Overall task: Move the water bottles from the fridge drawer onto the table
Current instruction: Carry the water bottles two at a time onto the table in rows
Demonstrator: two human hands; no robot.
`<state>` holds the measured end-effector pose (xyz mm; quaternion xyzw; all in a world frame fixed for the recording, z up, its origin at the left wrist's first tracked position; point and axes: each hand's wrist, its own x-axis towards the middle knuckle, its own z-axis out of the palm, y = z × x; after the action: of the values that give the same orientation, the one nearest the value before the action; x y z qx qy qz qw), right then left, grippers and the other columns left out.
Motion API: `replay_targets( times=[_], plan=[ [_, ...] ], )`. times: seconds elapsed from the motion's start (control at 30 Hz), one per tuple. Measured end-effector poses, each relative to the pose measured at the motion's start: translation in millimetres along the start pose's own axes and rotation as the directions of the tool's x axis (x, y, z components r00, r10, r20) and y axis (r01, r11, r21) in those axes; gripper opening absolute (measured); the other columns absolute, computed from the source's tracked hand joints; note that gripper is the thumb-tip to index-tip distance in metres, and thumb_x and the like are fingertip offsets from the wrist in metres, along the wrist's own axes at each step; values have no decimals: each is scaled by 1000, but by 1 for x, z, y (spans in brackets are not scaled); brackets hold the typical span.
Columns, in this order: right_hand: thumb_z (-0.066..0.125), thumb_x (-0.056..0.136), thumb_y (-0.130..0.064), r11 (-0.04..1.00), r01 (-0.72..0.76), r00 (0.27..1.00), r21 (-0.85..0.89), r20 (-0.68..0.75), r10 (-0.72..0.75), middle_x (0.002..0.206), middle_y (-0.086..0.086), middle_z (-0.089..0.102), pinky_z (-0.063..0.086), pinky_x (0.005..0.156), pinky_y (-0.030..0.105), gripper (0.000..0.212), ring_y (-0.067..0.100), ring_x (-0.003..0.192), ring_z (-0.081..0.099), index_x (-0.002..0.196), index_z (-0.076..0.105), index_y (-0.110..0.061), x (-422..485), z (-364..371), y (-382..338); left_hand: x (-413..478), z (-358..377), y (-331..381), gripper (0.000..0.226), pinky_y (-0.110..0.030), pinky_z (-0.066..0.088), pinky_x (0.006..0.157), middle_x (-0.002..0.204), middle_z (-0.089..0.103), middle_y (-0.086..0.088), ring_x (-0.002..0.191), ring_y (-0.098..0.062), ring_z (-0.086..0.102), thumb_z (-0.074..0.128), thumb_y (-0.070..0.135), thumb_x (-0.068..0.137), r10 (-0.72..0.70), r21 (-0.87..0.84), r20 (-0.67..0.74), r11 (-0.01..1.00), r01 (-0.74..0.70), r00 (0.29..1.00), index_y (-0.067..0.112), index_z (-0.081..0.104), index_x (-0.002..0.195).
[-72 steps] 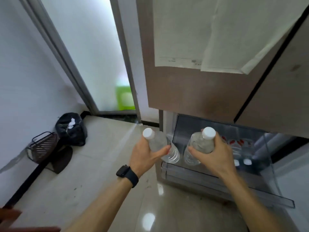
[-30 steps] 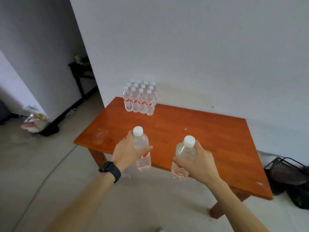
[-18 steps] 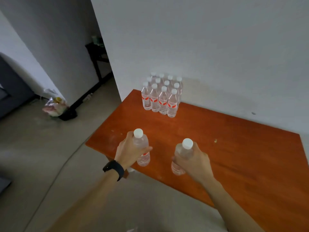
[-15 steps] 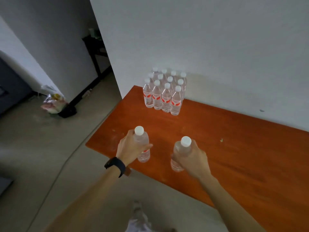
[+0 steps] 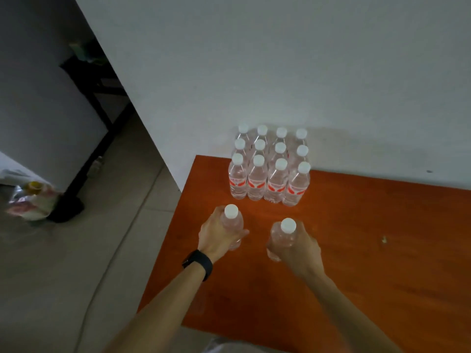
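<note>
Within left grip (image 5: 219,235), right grip (image 5: 298,248): bottles (image 5: 230,221), bases perhaps on table (image 5: 369,263).

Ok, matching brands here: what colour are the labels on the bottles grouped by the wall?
Red and white labels; the head view shows them best.

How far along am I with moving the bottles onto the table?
Done: twelve bottles stand in a block at the table's back corner. In hand: the left hand grips one bottle, the right hand a second bottle, both over the table in front of the block. Left: set these two down and let go. The fridge is out of view, so how many remain there is unknown.
</note>
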<state>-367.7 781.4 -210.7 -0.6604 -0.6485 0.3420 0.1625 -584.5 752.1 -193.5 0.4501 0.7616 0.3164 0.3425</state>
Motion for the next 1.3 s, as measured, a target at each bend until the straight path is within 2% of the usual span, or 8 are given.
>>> replay_targets(
  times=[0.1, 0.23, 0.5, 0.67, 0.9, 0.97, 1.13, 1.3],
  plan=[
    [81, 74, -50, 998, -15, 999, 56, -39, 17, 102, -13, 67, 63, 70, 31, 62, 8, 87, 70, 122, 48, -29, 27, 9, -18, 37, -8, -3, 75, -32, 58, 88, 118, 66, 10, 108, -13, 64, 90, 44, 68, 39, -12, 69, 999, -39, 997, 29, 51, 131],
    [82, 76, -42, 998, 27, 996, 53, -82, -23, 91, -21, 60, 52, 62, 15, 55, -2, 77, 63, 111, 40, -43, 59, 18, -43, 74, -10, -3, 75, -15, 50, 75, 119, 65, 13, 106, -10, 64, 90, 43, 68, 86, -20, 114, 996, -84, 990, 31, 51, 130],
    [80, 79, -38, 994, 61, 996, 89, -76, -54, 92, -23, 61, 49, 61, 11, 50, 0, 79, 66, 109, 40, -43, 93, 41, -45, 114, 1, -18, 73, -29, 59, 84, 115, 62, 17, 106, -5, 63, 87, 53, 65, 171, 31, 179, 983, -179, 969, 39, 48, 125],
    [83, 70, -54, 975, 51, 998, 216, -41, -43, 111, -35, 56, 53, 79, 19, 81, -4, 98, 62, 134, 33, -47, 98, 46, -28, 121, 0, -31, 91, -38, 52, 100, 137, 54, 19, 125, -8, 53, 84, 67, 61, 190, 2, 225, 981, -196, 956, 49, 37, 137],
    [85, 69, -55, 957, -105, 993, 272, 83, 85, 145, -13, 51, 48, 103, 35, 99, 12, 129, 52, 149, 29, -35, 93, 68, 10, 114, 8, -59, 124, -47, 38, 110, 159, 36, 4, 140, -19, 43, 90, 59, 59, -73, -30, 231, 996, 82, 970, 42, 12, 154],
    [81, 78, -50, 959, -155, 980, 236, 156, 120, 148, -8, 50, 45, 108, 38, 96, 17, 133, 52, 154, 26, -30, 95, 77, 17, 116, 14, -63, 124, -53, 37, 114, 161, 33, 1, 142, -23, 42, 90, 53, 64, -116, -9, 257, 992, 123, 959, 37, 9, 157],
    [75, 85, -45, 967, -145, 984, 211, 131, 119, 137, -9, 60, 43, 90, 12, 78, 13, 125, 59, 150, 35, -27, 101, 95, 13, 125, 28, -64, 117, -59, 38, 112, 159, 38, -1, 142, -27, 43, 87, 35, 76, -129, -1, 309, 991, 136, 942, 33, 5, 160],
    [75, 85, -46, 966, -84, 993, 243, 100, 61, 140, -10, 57, 46, 98, 23, 84, 10, 126, 57, 152, 27, -34, 106, 96, 13, 134, 35, -66, 89, -48, 49, 106, 141, 59, 3, 129, -19, 57, 79, 33, 85, -98, 30, 330, 995, 94, 939, 20, 27, 157]
  ],
)
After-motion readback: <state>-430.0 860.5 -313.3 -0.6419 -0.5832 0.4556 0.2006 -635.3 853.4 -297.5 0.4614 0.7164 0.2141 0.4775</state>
